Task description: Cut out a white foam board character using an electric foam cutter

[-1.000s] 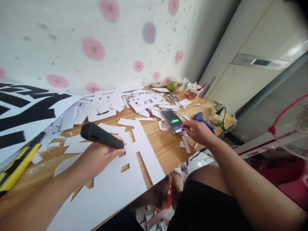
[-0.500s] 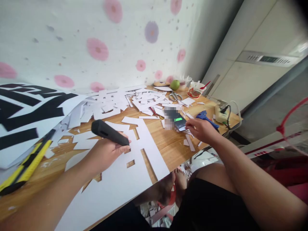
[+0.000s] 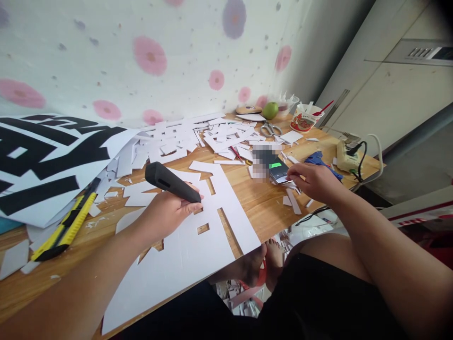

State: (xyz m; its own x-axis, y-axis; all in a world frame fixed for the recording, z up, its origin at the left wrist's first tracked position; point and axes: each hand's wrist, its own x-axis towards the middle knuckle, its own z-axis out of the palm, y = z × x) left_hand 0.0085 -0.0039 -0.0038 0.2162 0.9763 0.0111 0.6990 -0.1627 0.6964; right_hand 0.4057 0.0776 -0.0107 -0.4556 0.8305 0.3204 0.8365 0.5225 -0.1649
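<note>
My left hand [image 3: 170,211] is closed around a thick dark grey pen-shaped tool [image 3: 173,183]. The tool slants, its lower end near the cutouts of a large white foam board sheet [image 3: 184,264]; the tip is hidden by my fingers. The board lies flat along the table's front edge, with narrow slots and small rectangular holes in it. My right hand [image 3: 316,180] has loosely bent fingers with the fingertips at the near end of a smartphone [image 3: 279,170]. A green patch glows on the screen. The phone's left side is blurred out. I see nothing held in this hand.
White foam scraps [image 3: 226,139] are heaped at the back. A yellow utility knife [image 3: 67,224] and a sheet with black lettering [image 3: 38,165] lie left. Scissors [image 3: 271,129], a green fruit [image 3: 270,110], a paper cup [image 3: 305,118], a blue tool [image 3: 320,163] and a power strip [image 3: 347,156] are right.
The view has shifted, so most things on the table appear farther right and a little higher. Both hands keep nearly the same places over the board and at the phone.
</note>
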